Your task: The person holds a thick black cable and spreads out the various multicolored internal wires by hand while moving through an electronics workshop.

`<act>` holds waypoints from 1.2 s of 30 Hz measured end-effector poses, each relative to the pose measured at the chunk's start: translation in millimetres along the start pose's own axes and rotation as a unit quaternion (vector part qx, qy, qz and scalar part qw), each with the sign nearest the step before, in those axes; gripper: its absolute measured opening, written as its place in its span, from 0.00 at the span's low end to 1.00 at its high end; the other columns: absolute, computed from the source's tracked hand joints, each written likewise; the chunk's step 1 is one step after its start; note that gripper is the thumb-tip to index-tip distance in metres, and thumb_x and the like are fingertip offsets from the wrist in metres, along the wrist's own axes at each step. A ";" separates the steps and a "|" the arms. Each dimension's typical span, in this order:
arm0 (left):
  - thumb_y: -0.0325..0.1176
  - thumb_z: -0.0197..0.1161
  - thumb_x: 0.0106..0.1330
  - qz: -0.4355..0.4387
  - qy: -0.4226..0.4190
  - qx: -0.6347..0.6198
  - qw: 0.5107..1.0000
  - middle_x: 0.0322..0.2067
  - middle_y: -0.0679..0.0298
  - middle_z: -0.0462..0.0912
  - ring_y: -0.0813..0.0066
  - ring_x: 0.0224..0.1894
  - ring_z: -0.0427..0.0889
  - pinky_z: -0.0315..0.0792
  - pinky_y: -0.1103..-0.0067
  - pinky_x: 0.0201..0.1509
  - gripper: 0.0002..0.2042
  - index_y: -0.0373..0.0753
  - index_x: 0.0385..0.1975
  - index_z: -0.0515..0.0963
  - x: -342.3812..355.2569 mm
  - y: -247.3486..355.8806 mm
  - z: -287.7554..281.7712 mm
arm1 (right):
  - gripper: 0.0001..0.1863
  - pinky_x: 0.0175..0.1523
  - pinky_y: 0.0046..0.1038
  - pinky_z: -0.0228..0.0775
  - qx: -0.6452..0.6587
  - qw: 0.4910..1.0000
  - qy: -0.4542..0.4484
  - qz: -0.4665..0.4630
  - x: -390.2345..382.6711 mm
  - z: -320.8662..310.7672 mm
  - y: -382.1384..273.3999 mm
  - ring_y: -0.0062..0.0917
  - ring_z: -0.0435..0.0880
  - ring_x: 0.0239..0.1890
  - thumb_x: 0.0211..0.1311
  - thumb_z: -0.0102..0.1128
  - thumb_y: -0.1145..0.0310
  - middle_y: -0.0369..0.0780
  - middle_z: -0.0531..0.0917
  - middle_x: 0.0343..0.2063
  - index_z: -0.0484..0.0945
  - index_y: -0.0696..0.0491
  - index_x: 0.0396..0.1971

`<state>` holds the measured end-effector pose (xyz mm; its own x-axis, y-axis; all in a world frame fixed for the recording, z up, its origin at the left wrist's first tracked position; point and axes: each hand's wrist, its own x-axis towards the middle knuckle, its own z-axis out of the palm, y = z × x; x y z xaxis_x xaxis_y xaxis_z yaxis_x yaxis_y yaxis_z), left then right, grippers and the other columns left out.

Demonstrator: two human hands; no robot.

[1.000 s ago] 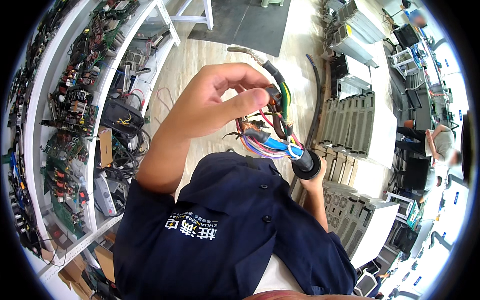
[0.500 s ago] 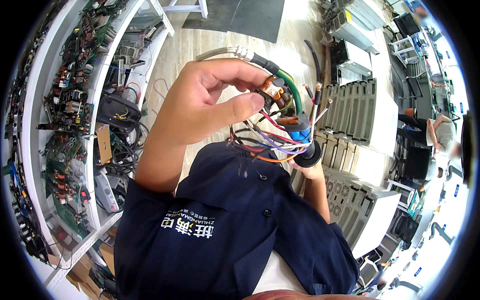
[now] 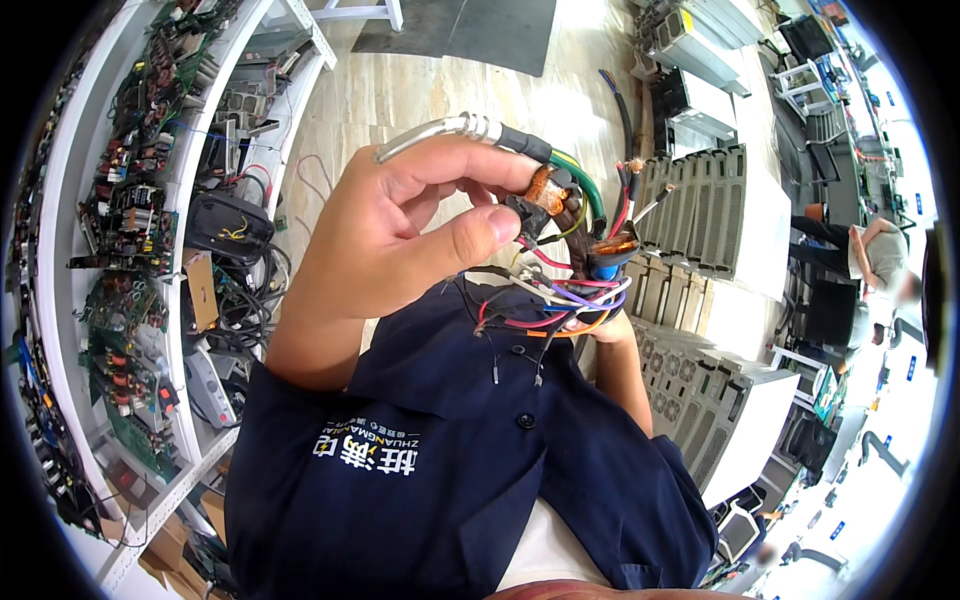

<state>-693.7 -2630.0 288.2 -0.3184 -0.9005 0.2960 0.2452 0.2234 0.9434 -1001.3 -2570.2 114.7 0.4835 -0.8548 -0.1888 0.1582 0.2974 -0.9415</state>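
My left hand (image 3: pixel 420 215) is raised at chest height, thumb and fingers closed around a thick cable end (image 3: pixel 546 192) with bare copper and dark insulation. From it a green-and-yellow wire (image 3: pixel 576 178) curves round to a second thick core, whose cut copper end (image 3: pixel 614 246) faces up. A clear tube with a metal fitting (image 3: pixel 478 126) runs over the fingers. Below hangs a fan of thin coloured wires (image 3: pixel 560 300), some with small metal tips. My right hand (image 3: pixel 608 327) is lower, wrapped round the bundle's base, its fingers mostly hidden by wires.
White shelving (image 3: pixel 215 130) full of circuit boards and coiled black cables stands on the left. Stacked grey metal modules (image 3: pixel 690 215) line the right side. A dark mat (image 3: pixel 460 35) lies on the floor ahead. Another person (image 3: pixel 880 250) is at the far right.
The wire bundle has tilted and turned. The copper core end now faces up more openly, and the thin wires hang lower toward my shirt. Both hands keep their hold.
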 end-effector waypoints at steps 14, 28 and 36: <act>0.26 0.63 0.66 -0.052 0.035 -0.102 0.993 0.44 0.56 0.81 0.76 0.44 0.80 0.75 0.80 0.51 0.15 0.25 0.50 0.74 -3.7 -0.6 13.5 | 0.32 0.58 0.32 0.69 0.043 0.997 -0.051 0.026 16.9 -16.9 9.7 0.24 0.77 0.51 0.46 0.75 0.74 0.38 0.82 0.46 0.74 0.58 0.55; 0.32 0.66 0.65 -0.063 0.214 -0.078 0.972 0.37 0.64 0.81 0.82 0.41 0.78 0.73 0.82 0.47 0.14 0.28 0.43 0.75 -13.2 -22.9 21.4 | 0.20 0.40 0.25 0.74 -0.162 0.983 -0.090 -0.018 70.1 -42.1 -34.0 0.20 0.82 0.33 0.38 0.77 0.78 0.38 0.85 0.29 0.80 0.60 0.36; 0.22 0.58 0.65 -0.056 0.324 -0.018 0.944 0.41 0.63 0.82 0.81 0.43 0.79 0.73 0.82 0.49 0.11 0.28 0.46 0.75 -26.7 -1.7 51.4 | 0.21 0.35 0.21 0.71 -0.104 0.963 -0.228 0.099 102.9 -62.1 -32.8 0.16 0.79 0.30 0.39 0.77 0.77 0.36 0.83 0.27 0.78 0.58 0.37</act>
<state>-732.7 -2587.2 286.3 0.2796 -0.9597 0.0295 0.2786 0.1105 0.9540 -1010.3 -2694.3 108.8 0.8212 -0.5013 -0.2726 -0.1289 0.3024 -0.9444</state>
